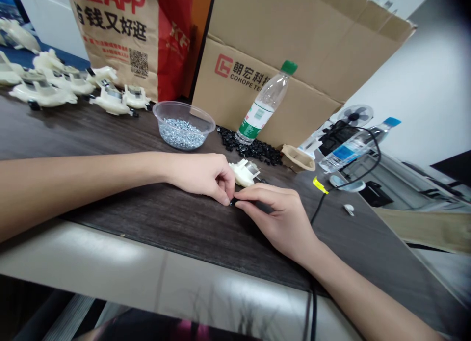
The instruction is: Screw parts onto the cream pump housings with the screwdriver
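Both of my hands meet over the dark tabletop. My left hand (208, 178) is closed, its thumb and fingertips pinched at a small black part (233, 201). From the other side, my right hand (279, 216) pinches the same black part between thumb and forefinger. The part is mostly covered by fingertips, so its exact kind cannot be made out. Just behind the fingers lies a cream plastic piece (245, 172) with a metal cylinder in it, partly hidden by my left hand.
Behind stand a clear bowl (211, 126) of small silvery metal pieces, a pile of black parts (270, 153), a green-capped bottle (263, 105) and a cardboard box (309, 86). Several cream assemblies (46, 91) lie at left. A black cable (317, 211) crosses the right; a blue-capped bottle (353, 149) stands there.
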Action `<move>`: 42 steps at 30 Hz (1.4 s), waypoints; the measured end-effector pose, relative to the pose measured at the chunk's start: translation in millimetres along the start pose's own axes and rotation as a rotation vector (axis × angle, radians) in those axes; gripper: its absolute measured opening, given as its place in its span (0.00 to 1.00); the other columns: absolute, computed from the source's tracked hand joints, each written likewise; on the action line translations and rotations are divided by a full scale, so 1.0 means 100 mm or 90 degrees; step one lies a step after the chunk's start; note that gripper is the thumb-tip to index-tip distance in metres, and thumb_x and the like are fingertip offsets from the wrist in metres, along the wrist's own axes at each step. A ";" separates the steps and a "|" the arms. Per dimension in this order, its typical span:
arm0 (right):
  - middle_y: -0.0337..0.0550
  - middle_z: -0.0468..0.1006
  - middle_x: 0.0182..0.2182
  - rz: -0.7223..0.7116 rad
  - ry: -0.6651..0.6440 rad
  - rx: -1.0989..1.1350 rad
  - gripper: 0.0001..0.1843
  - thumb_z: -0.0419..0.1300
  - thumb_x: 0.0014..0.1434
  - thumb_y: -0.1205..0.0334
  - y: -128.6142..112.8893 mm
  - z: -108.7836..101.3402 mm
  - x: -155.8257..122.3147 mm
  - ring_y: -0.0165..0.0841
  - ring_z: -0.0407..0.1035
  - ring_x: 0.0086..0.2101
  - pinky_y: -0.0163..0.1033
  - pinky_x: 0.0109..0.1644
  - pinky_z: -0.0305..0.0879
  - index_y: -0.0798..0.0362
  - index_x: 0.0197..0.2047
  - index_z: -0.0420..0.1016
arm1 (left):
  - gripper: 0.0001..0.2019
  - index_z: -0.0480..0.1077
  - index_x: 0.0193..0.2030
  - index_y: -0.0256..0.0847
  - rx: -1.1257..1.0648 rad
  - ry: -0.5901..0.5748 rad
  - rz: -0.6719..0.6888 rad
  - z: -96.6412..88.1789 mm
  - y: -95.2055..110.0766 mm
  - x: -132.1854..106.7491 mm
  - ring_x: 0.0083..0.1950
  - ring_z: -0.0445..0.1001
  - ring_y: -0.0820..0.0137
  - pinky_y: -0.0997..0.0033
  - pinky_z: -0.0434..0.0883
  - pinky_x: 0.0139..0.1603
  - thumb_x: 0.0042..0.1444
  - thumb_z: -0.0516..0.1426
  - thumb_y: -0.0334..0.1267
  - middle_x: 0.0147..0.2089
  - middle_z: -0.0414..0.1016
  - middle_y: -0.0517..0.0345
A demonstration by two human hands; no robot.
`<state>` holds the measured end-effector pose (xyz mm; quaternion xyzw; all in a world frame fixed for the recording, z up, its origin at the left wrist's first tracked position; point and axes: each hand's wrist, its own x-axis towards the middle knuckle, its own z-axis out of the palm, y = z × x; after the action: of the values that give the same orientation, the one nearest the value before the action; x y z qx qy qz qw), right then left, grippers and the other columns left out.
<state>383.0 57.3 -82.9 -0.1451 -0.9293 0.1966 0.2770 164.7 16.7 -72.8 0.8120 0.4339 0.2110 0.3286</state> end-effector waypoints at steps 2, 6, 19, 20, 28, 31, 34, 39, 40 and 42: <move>0.38 0.83 0.35 -0.005 0.002 -0.001 0.09 0.63 0.57 0.71 0.00 0.00 0.00 0.31 0.76 0.34 0.38 0.39 0.73 0.48 0.39 0.80 | 0.06 0.78 0.36 0.37 -0.001 0.003 -0.002 0.00 0.00 0.00 0.25 0.66 0.78 0.80 0.61 0.26 0.52 0.62 0.35 0.25 0.72 0.64; 0.39 0.83 0.35 -0.023 0.004 -0.007 0.09 0.62 0.57 0.71 -0.02 0.02 -0.01 0.32 0.76 0.34 0.38 0.38 0.73 0.48 0.38 0.80 | 0.06 0.78 0.36 0.36 0.002 0.006 0.010 0.01 0.00 -0.01 0.25 0.66 0.78 0.79 0.61 0.27 0.52 0.62 0.34 0.25 0.73 0.64; 0.43 0.82 0.35 -0.065 -0.022 -0.048 0.08 0.59 0.60 0.70 -0.03 0.03 0.00 0.33 0.75 0.34 0.40 0.39 0.73 0.50 0.38 0.79 | 0.06 0.79 0.35 0.35 -0.023 -0.014 -0.018 -0.05 0.03 0.00 0.27 0.67 0.77 0.79 0.61 0.29 0.54 0.60 0.34 0.26 0.74 0.62; 0.43 0.82 0.35 -0.069 -0.019 -0.050 0.08 0.59 0.60 0.71 -0.03 0.03 0.00 0.33 0.75 0.34 0.40 0.39 0.73 0.51 0.38 0.79 | 0.07 0.79 0.35 0.35 -0.023 -0.017 -0.020 -0.05 0.03 0.00 0.27 0.67 0.76 0.79 0.61 0.29 0.54 0.60 0.35 0.26 0.74 0.62; 0.40 0.82 0.35 -0.045 0.004 -0.046 0.09 0.62 0.57 0.71 -0.03 0.03 0.00 0.32 0.76 0.33 0.38 0.38 0.72 0.49 0.39 0.79 | 0.06 0.79 0.36 0.36 -0.013 -0.021 -0.006 -0.06 0.01 0.01 0.26 0.66 0.77 0.79 0.61 0.28 0.54 0.61 0.35 0.26 0.74 0.62; 0.38 0.83 0.33 -0.002 0.014 -0.047 0.08 0.63 0.56 0.70 -0.01 0.03 0.00 0.33 0.75 0.31 0.40 0.35 0.71 0.47 0.38 0.79 | 0.07 0.79 0.38 0.37 -0.020 -0.029 0.002 -0.05 0.00 0.01 0.26 0.67 0.77 0.79 0.61 0.27 0.53 0.62 0.36 0.26 0.74 0.62; 0.39 0.83 0.33 0.008 0.024 -0.044 0.07 0.64 0.56 0.70 -0.01 0.03 0.00 0.33 0.76 0.31 0.40 0.36 0.72 0.48 0.37 0.79 | 0.08 0.78 0.38 0.36 -0.024 -0.023 -0.002 -0.04 -0.01 0.01 0.27 0.68 0.76 0.79 0.62 0.28 0.53 0.61 0.35 0.27 0.75 0.62; 0.40 0.83 0.34 0.008 0.019 -0.029 0.08 0.63 0.56 0.70 -0.02 0.02 0.01 0.34 0.76 0.32 0.40 0.38 0.73 0.48 0.38 0.80 | 0.08 0.79 0.38 0.37 -0.022 -0.017 -0.011 -0.04 -0.01 0.00 0.27 0.67 0.76 0.78 0.61 0.28 0.53 0.61 0.36 0.26 0.74 0.62; 0.40 0.83 0.34 0.008 0.018 -0.022 0.08 0.63 0.57 0.70 -0.02 0.02 0.01 0.34 0.76 0.32 0.40 0.38 0.73 0.48 0.38 0.80 | 0.08 0.79 0.38 0.37 -0.019 -0.015 -0.012 -0.03 0.00 0.00 0.27 0.67 0.76 0.78 0.61 0.28 0.54 0.61 0.37 0.26 0.73 0.62; 0.40 0.83 0.34 0.010 0.016 -0.006 0.07 0.63 0.57 0.70 -0.02 0.02 0.01 0.34 0.76 0.32 0.40 0.38 0.73 0.49 0.37 0.80 | 0.08 0.79 0.36 0.36 -0.014 -0.008 -0.014 -0.03 0.01 0.01 0.27 0.66 0.76 0.78 0.60 0.28 0.54 0.60 0.38 0.26 0.73 0.62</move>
<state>381.1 55.5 -83.2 -0.1560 -0.9256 0.1924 0.2861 163.5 17.9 -70.0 0.8050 0.4380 0.2070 0.3425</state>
